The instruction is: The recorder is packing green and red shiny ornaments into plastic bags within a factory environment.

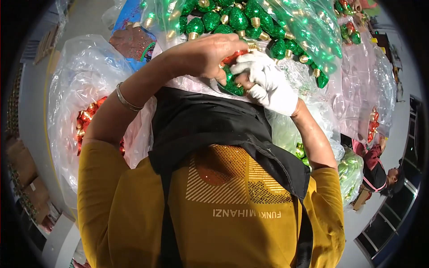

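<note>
Both hands meet over the near edge of the work surface. My bare left hand (206, 56) is closed around a red glitter bulb ornament (234, 57) and a green glitter bulb ornament (231, 84), its thumb against the green one. My right hand (269, 85) wears a white glove with bare fingertips showing. Its fingers are pinched together against the same two ornaments; what lies between them is hidden. Just beyond, a pile of green glitter bulb ornaments (238, 18) with gold screw-shaped caps lies loose, partly under a clear plastic bag (304, 27).
A large clear bag (73, 67) at left holds red ornaments (89, 114). A dark reddish glittery cloth (132, 41) lies at the far left. Bags with light green ornaments (300, 151) stand at right. Another person (377, 167) is at the right, beyond a pink plastic sheet (353, 98).
</note>
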Motion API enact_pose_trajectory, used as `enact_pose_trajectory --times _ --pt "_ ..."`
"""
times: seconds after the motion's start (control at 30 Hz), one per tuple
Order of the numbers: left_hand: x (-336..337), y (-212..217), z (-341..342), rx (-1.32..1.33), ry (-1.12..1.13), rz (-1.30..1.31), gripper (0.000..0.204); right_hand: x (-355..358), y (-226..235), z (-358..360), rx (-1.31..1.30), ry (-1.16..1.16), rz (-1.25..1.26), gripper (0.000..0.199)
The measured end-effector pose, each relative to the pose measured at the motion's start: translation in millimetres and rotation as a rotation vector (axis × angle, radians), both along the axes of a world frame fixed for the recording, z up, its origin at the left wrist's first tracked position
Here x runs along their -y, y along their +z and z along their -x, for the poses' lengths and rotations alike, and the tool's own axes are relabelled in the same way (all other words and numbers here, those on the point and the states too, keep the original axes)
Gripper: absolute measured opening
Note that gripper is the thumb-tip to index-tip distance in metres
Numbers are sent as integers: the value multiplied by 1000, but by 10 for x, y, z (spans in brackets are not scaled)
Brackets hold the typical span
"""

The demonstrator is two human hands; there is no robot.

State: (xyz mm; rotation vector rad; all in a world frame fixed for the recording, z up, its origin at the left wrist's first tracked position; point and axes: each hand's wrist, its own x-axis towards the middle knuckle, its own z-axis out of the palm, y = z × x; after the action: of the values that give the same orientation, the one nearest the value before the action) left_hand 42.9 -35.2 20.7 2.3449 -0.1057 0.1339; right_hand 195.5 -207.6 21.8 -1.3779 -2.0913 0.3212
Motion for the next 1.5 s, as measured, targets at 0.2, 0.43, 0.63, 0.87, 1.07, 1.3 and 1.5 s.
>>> enact_pose_trajectory --times 0.2,0.43,0.63,0.87,1.07,1.3,1.5 --pt "62 103 -180 -77 -178 27 85 -13 94 31 -164 -241 466 19" --pt "144 70 -179 -27 -4 25 73 201 -52 144 127 -558 -123 14" --pt "362 304 -333 -82 8 -72 75 472 -38 136 -39 -429 -117 17" --pt "376 260 -574 -87 153 -97 77 546 -162 136 105 -558 -164 25" --pt "595 179 -608 85 99 -177 73 740 -162 38 135 -547 -155 26" --pt "687 739 -567 497 98 -288 62 1125 609 -418 -39 -527 -150 21" --pt "355 501 -399 510 401 -126 35 1556 1298 -1517 187 -1064 -394 25"
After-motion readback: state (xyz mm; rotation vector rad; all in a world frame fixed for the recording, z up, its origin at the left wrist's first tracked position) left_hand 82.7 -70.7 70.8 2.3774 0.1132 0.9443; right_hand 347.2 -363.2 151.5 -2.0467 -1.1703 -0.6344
